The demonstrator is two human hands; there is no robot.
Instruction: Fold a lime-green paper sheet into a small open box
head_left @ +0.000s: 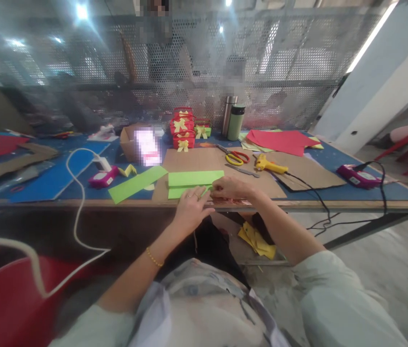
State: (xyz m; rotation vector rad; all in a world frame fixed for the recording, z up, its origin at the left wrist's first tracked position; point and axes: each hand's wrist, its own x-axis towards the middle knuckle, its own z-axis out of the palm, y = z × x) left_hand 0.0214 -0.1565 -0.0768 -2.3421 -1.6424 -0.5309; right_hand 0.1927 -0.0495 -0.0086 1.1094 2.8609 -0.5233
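Observation:
A bright green sheet [195, 177], paper or felt, lies at the table's front edge with a crease or layered edge running along it. My left hand [192, 205] rests on its lower part, fingers spread and thumb out to the right. Beside it my right hand [230, 188] is closed at the sheet's right end, where a bit of green curls up towards the fingers. Those fingertips are mostly hidden from me. Under the sheet is brown cardboard [160, 188]. A loose green strip [135, 184] lies slanted to the left.
Scissors [236, 156], a grey blade-like tool [242, 170] and a yellow glue gun [270, 165] lie beyond my right hand. Red bow-trimmed boxes [183, 127], a green bottle [236, 123] and red sheets [279, 140] stand or lie behind. A white cable [81, 202] hangs over the left edge.

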